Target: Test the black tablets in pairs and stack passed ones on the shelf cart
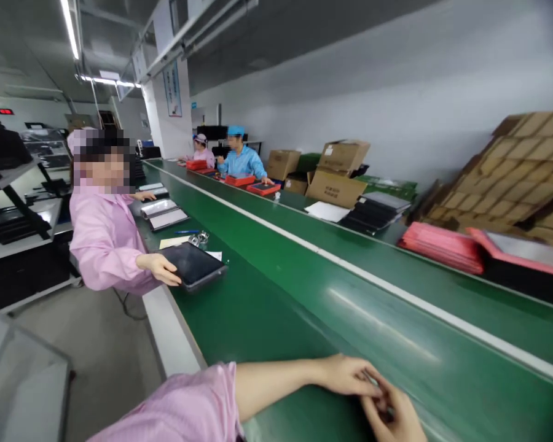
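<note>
My left hand point(348, 376) reaches in from a pink sleeve and rests low over the green work surface point(267, 344). Its fingers are curled and meet those of my right hand point(394, 411), which is bent inward at the bottom edge. The fingertips of both hands press together; whatever lies between them, if anything, is hidden. A co-worker's hand point(161, 268) in a pink sleeve grips the near corner of a black tablet-like device point(197, 265), further up the bench and apart from my hands.
Papers, a blue pen point(187, 232) and an open white case point(163, 213) lie beside the co-worker. Across the line are red-pink sleeves point(440, 247), a black stack point(375, 212) and cardboard boxes point(336, 187). Two more people sit farther off with red trays point(263, 188).
</note>
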Motion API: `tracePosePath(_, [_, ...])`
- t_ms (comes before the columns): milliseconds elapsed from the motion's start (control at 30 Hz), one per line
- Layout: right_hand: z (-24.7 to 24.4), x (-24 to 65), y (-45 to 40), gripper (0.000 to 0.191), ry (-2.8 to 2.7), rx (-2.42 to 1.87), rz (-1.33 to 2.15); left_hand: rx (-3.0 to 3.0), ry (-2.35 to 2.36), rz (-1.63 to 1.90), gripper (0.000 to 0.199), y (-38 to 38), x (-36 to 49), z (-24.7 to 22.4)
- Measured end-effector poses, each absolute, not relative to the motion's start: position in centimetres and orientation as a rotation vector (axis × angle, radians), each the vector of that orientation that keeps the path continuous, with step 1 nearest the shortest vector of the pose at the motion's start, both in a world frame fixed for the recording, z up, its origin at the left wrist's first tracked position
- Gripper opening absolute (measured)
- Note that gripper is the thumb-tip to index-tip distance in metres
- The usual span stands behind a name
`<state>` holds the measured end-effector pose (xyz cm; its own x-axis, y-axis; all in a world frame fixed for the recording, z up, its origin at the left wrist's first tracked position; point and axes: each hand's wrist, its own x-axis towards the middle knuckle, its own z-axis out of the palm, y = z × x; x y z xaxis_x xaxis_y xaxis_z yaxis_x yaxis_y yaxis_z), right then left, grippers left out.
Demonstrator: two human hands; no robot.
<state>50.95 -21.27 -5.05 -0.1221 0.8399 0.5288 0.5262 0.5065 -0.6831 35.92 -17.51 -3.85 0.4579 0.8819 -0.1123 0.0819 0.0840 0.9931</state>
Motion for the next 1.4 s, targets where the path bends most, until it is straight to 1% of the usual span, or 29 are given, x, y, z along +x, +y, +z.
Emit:
tracePosePath(67, [-4.5,50.5,-21.5,0.038,-1.801,-1.205,0.415,1.377,0.903,0.751,0.028,-17.6,35.8,-3.8])
tracePosePath(200, [-4.2,50.0,-21.8,0.039,-1.799,-1.273,0.419,1.431,0.929,0.723,0.037,-18.6,35.4,-3.0])
tracePosePath(333, [-4.1,49.9,-22.0,0.04,-1.808,-1.283,0.427,1.521,0.997,0.682,0.037,-19.4,34.9,-2.0])
tracePosePath(467, [-4.0,49.8,-22.1,0.042,-1.807,-1.27,0.447,1.651,1.068,0.635,0.043,-19.7,34.8,-1.3])
tracePosePath(667, [-3.6,49.6,-22.3,0.035,-1.817,-1.268,0.462,1.755,1.101,0.626,0.043,-19.8,34.8,-1.4])
tracePosePath(1000, [-3.0,49.3,-22.6,0.045,-1.815,-1.342,0.455,1.748,1.127,0.604,0.043,-19.7,34.7,-1.6])
tracePosePath(1100, [-2.7,49.3,-22.6,0.047,-1.796,-1.388,0.489,1.741,1.106,0.601,0.042,-19.3,35.1,-1.8])
tracePosePath(1200, [-2.5,49.4,-22.4,0.05,-1.737,-1.421,0.6,1.828,1.12,0.525,0.038,-19.2,35.2,-1.3])
tracePosePath(1300, [-2.3,49.5,-22.2,0.051,-1.692,-1.465,0.752,2.106,1.248,0.525,0.04,-20.8,32.7,0.8])
tracePosePath(1333, [-2.3,49.5,-22.2,0.051,-1.682,-1.493,0.775,2.203,1.334,0.588,0.04,-21.9,30.9,1.8])
tracePosePath(1400, [-2.1,49.4,-22.2,0.049,-1.666,-1.54,0.768,2.239,1.631,0.815,0.032,-25.1,25.5,3.9])
